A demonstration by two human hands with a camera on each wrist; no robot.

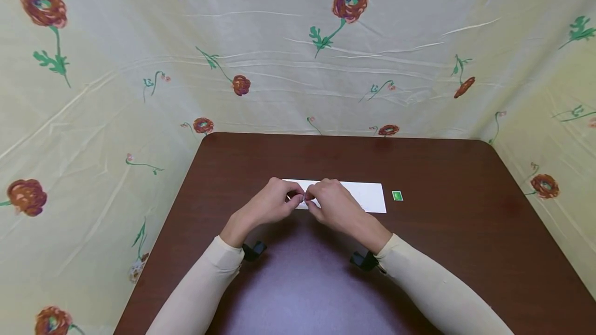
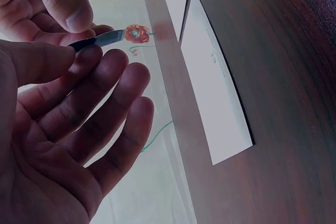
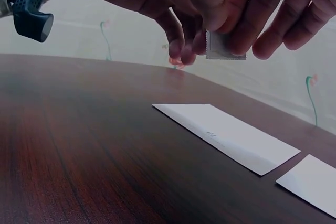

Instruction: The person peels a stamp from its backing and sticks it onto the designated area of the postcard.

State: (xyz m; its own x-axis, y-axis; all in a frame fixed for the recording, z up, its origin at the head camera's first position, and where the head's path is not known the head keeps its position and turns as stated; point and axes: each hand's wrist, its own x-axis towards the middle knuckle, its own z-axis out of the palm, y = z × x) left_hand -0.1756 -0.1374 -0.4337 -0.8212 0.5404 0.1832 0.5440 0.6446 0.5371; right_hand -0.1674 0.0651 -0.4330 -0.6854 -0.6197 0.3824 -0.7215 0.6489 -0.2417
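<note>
Both hands meet over a white paper strip (image 1: 368,198) in the head view. Between their fingertips is a small postage stamp (image 3: 226,52) with serrated edges, its pale side showing in the right wrist view. My left hand (image 1: 273,201) pinches one end with thumb and index finger, its other fingers spread loosely. From the opposite side my right hand (image 1: 334,203) grips the stamp between thumb and fingers. The left wrist view shows the stamp (image 2: 110,38) nearly edge-on, raised above the table. Below lies a long white envelope (image 2: 218,87) with small dark writing.
A second white piece (image 3: 315,182) lies beside the envelope, a narrow gap between them. To the right on the brown table (image 1: 442,252) is a small green stamp (image 1: 397,196) with a white border. Flowered cloth (image 1: 279,30) hangs behind the table and along its sides.
</note>
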